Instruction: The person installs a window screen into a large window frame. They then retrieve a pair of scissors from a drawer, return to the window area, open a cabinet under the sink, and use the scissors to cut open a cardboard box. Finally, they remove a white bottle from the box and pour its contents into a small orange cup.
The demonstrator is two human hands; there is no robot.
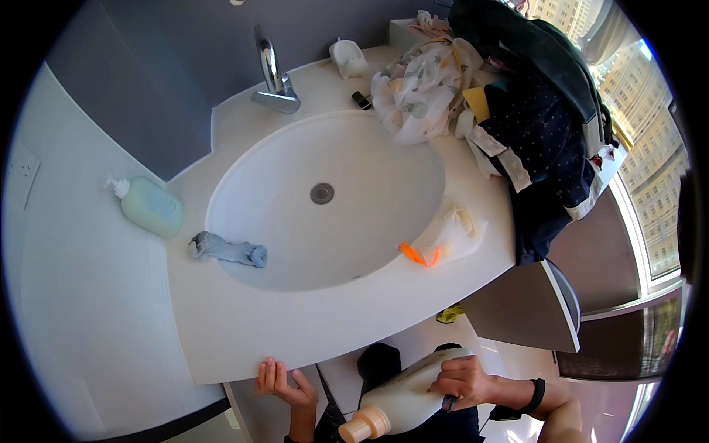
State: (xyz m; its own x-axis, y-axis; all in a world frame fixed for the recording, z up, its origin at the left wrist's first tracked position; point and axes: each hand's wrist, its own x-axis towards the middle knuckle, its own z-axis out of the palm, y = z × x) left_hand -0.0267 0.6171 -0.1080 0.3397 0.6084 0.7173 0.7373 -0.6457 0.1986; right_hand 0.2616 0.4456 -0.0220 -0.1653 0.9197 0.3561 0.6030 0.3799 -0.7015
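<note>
My right hand (pixel 467 382) is closed around the upper side of a large pale bottle (pixel 413 395), in front of the counter. The bottle lies tilted, its peach-coloured cap (pixel 365 424) pointing down to the left. My left hand (pixel 288 385) is at the counter's front edge, fingers stretched and thumb apart, with nothing in it. Over the near left rim of the white oval sink (pixel 295 244) lies a crumpled grey-blue sock (pixel 229 251). At the near right rim rests a translucent plastic bag (pixel 452 235) with an orange edge.
A chrome faucet (pixel 277 81) stands behind the sink. A green pump bottle (pixel 151 207) is at the left wall. Dark clothes (pixel 546 140) and a patterned white bag (pixel 425 85) crowd the right end. Below the counter, a cabinet door (pixel 524 306) hangs open.
</note>
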